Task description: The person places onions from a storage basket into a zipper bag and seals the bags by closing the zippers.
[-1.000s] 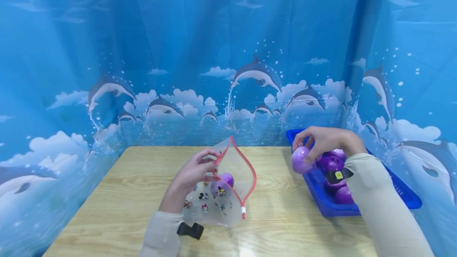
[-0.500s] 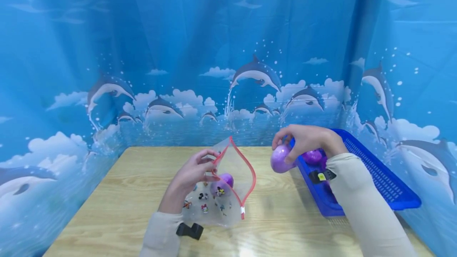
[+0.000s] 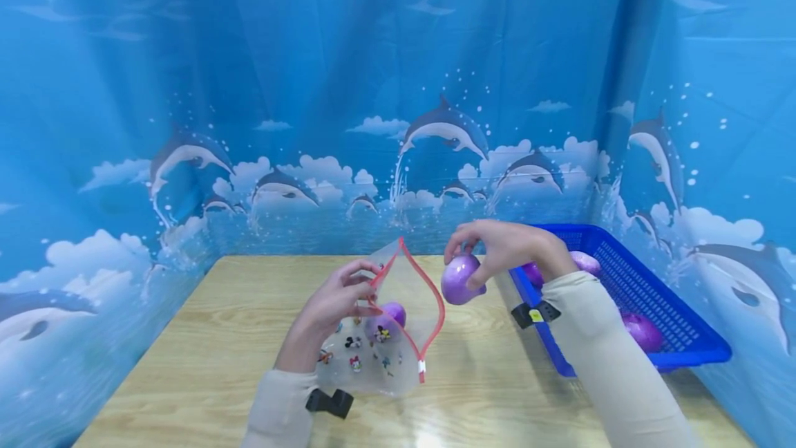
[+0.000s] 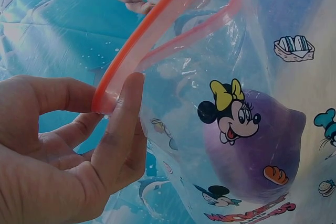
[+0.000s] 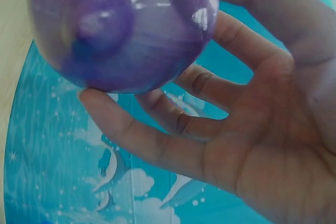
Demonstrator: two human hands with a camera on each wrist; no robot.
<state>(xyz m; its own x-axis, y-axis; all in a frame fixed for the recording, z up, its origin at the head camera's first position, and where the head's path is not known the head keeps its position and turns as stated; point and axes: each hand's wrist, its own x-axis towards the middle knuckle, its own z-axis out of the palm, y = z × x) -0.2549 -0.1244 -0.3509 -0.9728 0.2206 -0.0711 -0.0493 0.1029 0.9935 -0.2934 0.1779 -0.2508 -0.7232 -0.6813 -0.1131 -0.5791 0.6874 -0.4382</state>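
Observation:
In the head view my left hand [image 3: 336,296] pinches one edge of a clear zip bag [image 3: 398,375] with a red zip rim and cartoon prints, its mouth spread wide. Inside the bag lies a glossy purple onion-shaped thing [image 4: 252,166], seen through the plastic in the left wrist view. Just right of the bag's mouth, my right hand [image 3: 513,247] holds a similar purple onion-shaped thing [image 3: 460,281] above the table, gripped by thumb and fingertips. A rounded nub [image 5: 97,22] on it faces the right wrist camera.
On the right of the wooden table [image 3: 205,358] stands a blue plastic basket [image 3: 699,351]. More purple things [image 3: 643,332] lie in it, partly hidden by my right arm. A blue dolphin-print curtain [image 3: 348,88] hangs behind and at both sides.
My right hand has moved left from over the basket with the purple onion-shaped thing, coming near the bag's mouth. My left hand and the bag have hardly moved.

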